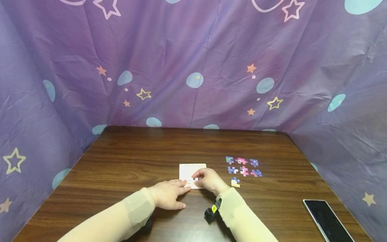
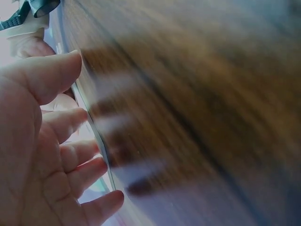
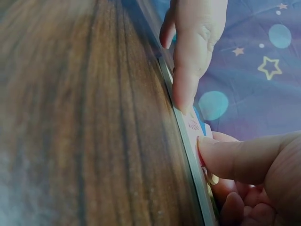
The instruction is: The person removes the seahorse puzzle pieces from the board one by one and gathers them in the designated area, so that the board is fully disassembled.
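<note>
A white square puzzle board (image 1: 190, 169) lies on the table between the hands. My left hand (image 1: 167, 194) is spread flat at its near left corner, fingertips resting on the board and a placed jigsaw piece (image 1: 189, 183). At the board's near right part my right hand (image 1: 211, 181) pinches a jigsaw piece (image 1: 196, 179) between thumb and fingers, right beside the placed one. In the right wrist view, the thumb (image 3: 235, 155) bears on the pinched piece's red edge (image 3: 201, 153), close over the board's thin edge (image 3: 186, 134). The fingers hide much of the held piece.
To the right of the board lie several loose jigsaw pieces (image 1: 244, 171) in rows, with one blue and yellow piece (image 1: 235, 182) nearest me. A phone (image 1: 328, 220) rests at the table's right front. Purple patterned cloth (image 1: 193, 101) hangs behind the brown wooden table (image 1: 136, 151).
</note>
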Available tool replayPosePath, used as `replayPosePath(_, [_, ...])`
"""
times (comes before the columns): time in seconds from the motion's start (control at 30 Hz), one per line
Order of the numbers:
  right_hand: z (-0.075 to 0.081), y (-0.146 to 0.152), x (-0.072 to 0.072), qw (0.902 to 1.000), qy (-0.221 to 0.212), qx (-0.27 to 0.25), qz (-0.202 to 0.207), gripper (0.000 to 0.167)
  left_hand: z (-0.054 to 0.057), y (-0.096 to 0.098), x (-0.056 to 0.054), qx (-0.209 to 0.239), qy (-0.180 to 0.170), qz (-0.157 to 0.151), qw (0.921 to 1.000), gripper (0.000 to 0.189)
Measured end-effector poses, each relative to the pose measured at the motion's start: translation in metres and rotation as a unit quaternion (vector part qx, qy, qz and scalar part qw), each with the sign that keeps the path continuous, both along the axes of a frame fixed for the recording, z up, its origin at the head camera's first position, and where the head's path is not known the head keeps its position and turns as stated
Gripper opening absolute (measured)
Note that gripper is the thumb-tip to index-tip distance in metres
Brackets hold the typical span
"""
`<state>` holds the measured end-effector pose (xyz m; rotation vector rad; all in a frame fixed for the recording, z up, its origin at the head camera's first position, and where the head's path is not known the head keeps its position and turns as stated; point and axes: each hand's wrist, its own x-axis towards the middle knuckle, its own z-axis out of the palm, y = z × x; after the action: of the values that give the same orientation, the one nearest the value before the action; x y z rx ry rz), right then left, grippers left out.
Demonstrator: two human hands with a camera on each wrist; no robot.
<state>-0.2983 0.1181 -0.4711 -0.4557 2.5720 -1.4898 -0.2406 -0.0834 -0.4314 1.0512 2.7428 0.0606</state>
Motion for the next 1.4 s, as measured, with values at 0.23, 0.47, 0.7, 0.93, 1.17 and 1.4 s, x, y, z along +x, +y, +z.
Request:
replayPosePath(0.23, [-0.0002, -0.0005, 0.0001, 0.9999, 0.01, 0.005, 0.003, 0.021, -0.0047, 0.0051, 0.0001, -0.008, 0.028, 0.011, 0.9995, 0.07])
replayPosePath(0.47, [0.0004, -0.0006, 0.0007, 1.0, 0.005, -0.001, 0.008, 0.021, -0.0068, 0.0073, 0.0018, -0.021, 0.039, 0.017, 0.9989, 0.07])
replayPosePath(0.7, [0.0009, 0.0004, 0.0003, 0.9991, -0.023, -0.035, 0.007, 0.021, -0.0065, 0.006, 0.0023, -0.015, 0.04, 0.018, 0.9989, 0.071])
replayPosePath(0.93, [0.0001, 0.0007, 0.0001, 0.9979, -0.039, -0.051, 0.006, 0.021, -0.0075, 0.006, 0.0017, -0.014, 0.045, 0.016, 0.9987, 0.07])
replayPosePath(1.17, [-0.0001, 0.0018, 0.0007, 0.9984, -0.03, -0.046, 0.012, 0.021, -0.0071, 0.0053, 0.0015, -0.012, 0.039, 0.015, 0.9991, 0.071])
replayPosePath(1.4, [-0.0005, 0.0038, 0.0007, 0.9962, -0.045, -0.072, 0.02, 0.026, -0.0049, 0.0046, 0.0024, -0.012, 0.032, 0.015, 0.9993, 0.071])
